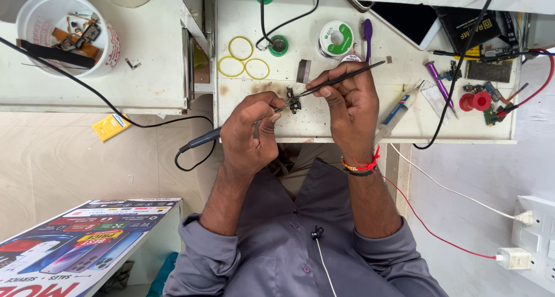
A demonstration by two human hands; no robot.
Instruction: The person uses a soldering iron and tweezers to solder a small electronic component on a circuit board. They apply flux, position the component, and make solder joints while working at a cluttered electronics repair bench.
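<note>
A small dark circuit part lies on the worn white workbench just ahead of me. My left hand grips a soldering iron like a pen, its tip reaching the part from the left. My right hand pinches black tweezers, whose points meet the part from the right while the long end sticks up to the right.
Three yellow rings, a solder spool, a purple brush, a syringe, a purple screwdriver, a phone and red parts crowd the bench. A white tub of scraps stands left. Wall sockets sit at right.
</note>
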